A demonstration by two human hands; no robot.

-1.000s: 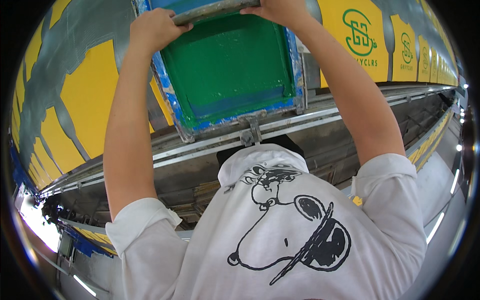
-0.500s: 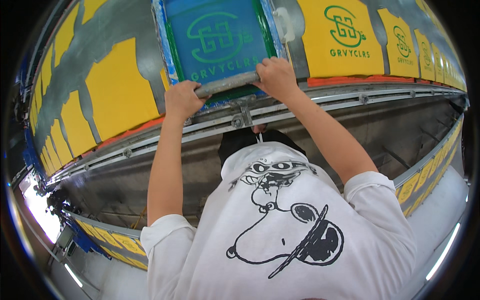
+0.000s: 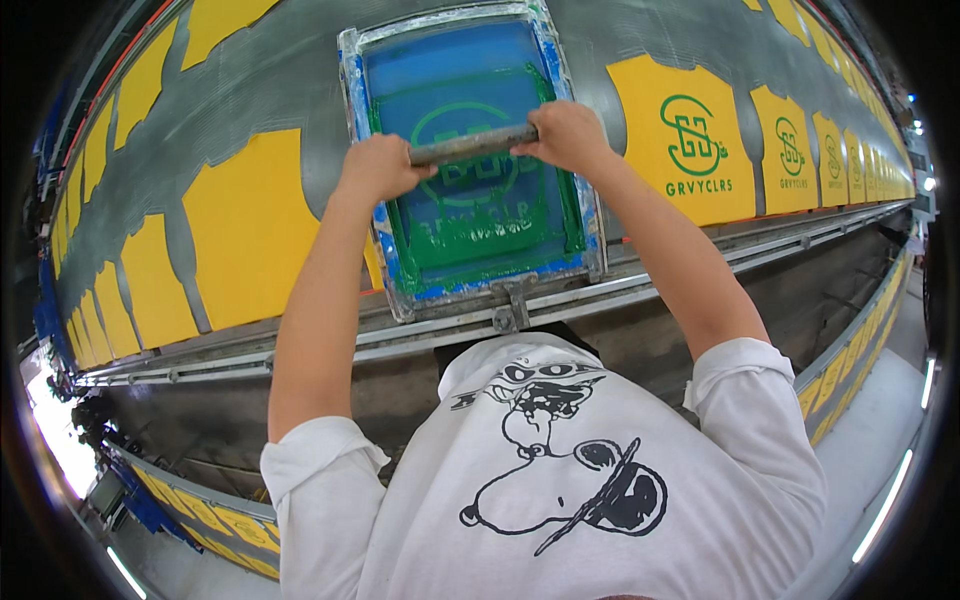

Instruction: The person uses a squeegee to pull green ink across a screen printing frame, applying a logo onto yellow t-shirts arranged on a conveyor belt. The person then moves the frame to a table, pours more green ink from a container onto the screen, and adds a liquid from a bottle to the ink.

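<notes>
My left hand (image 3: pixel 383 166) and my right hand (image 3: pixel 563 135) are closed on the two ends of a long metal-handled squeegee (image 3: pixel 472 141), held across the middle of a printing screen (image 3: pixel 487 250). The screen has a blue-and-white stained frame (image 3: pixel 356 85), translucent blue mesh with a round monogram and lettering, and thick green ink streaked along its sides and lower part. Just right of it lies a yellow shirt-shaped piece (image 3: pixel 680 130) bearing a green printed emblem; on the left, a plain yellow piece (image 3: pixel 243 230) lies on the grey printing table (image 3: pixel 170 120).
A row of printed yellow pieces (image 3: pixel 790 150) recedes rightward; plain ones continue leftward. A metal rail (image 3: pixel 650 280) with a bracket runs along the table's near edge. Further yellow pieces line another table (image 3: pixel 840 370) at the lower right and lower left.
Both hands and the squeegee went from the screen's far end to its near end, then back up to the middle. The green covering the mesh has thinned, showing the emblem, with ink streaks now low down.
</notes>
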